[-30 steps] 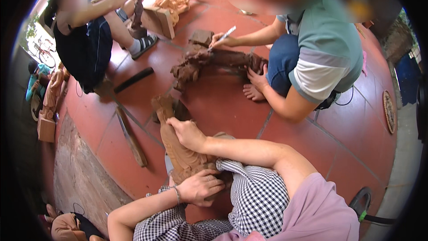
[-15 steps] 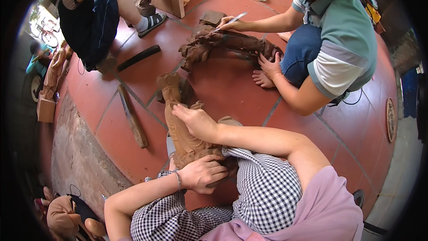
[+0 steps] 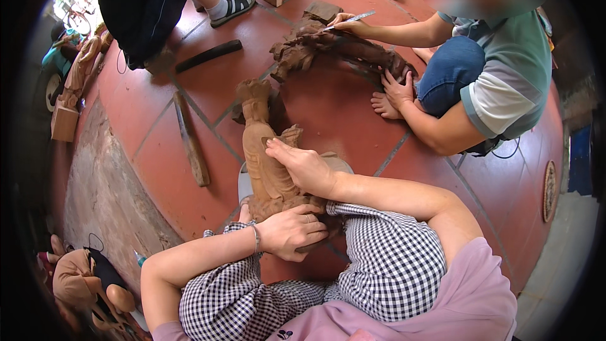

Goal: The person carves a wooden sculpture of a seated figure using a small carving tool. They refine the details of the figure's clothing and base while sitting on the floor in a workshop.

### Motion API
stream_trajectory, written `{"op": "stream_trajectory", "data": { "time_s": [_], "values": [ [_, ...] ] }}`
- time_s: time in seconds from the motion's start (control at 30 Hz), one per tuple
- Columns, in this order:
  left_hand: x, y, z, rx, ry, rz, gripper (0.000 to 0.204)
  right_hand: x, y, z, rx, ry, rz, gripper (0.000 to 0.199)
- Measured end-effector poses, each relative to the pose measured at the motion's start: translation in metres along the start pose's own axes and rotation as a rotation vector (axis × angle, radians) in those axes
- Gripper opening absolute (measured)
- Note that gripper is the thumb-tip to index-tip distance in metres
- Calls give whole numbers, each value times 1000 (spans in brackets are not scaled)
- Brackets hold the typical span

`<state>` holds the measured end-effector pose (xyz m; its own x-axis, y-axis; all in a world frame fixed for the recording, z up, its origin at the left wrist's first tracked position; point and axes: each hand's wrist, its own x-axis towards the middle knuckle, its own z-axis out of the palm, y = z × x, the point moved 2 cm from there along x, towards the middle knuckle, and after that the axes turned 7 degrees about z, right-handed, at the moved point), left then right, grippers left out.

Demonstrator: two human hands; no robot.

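A carved wooden statue [image 3: 265,151] of light brown wood leans between my knees, its narrow end pointing away from me. My left hand [image 3: 293,232] is closed round the rough, wider base near my lap. Along the statue's right side lies my right hand [image 3: 304,165], fingers pressed together against the carved body. A small dark brown patch shows at its fingertips; whether it is a thin sheet in the hand cannot be made out. The palm side of that hand is hidden.
Opposite me, a crouching person holds a darker carving [image 3: 341,41] and a thin pale tool [image 3: 353,20]. A wooden bar [image 3: 190,142] and a dark stick [image 3: 209,55] lie on red tiles at left. Another person sits at upper left. More carvings [image 3: 82,66] stand along the left edge.
My right hand has slid down the statue toward its base. My left hand keeps its hold. The whole view has shifted, so the far people and carvings appear higher and further right.
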<state>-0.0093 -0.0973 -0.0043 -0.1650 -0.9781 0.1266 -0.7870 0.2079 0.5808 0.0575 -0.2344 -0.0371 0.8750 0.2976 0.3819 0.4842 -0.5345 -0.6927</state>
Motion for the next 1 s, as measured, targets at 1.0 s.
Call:
{"op": "stream_trajectory", "data": {
  "time_s": [1.0],
  "values": [
    [-2, -2, 4, 8, 29, 16, 61, 18, 3, 2, -135, 22, -188, 37]
  ]
}}
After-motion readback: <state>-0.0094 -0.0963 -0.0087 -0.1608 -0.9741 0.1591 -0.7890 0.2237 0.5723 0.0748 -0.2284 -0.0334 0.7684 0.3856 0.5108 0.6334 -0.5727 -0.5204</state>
